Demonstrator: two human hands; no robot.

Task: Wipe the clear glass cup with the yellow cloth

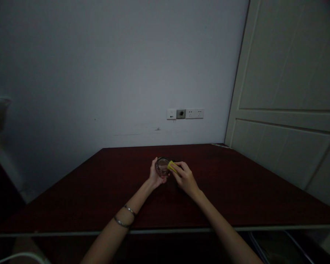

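Note:
My left hand is wrapped around a small clear glass, tilted with its mouth toward me, above the middle of a dark red-brown table. My right hand pinches a yellow sponge and presses it against the glass's rim. Two thin bracelets sit on my left forearm. Both hands meet at the glass, near the table's far half.
A pale wall stands behind the table, with a strip of wall sockets above its far edge. A white panelled door is at the right. A white cable shows at the bottom left.

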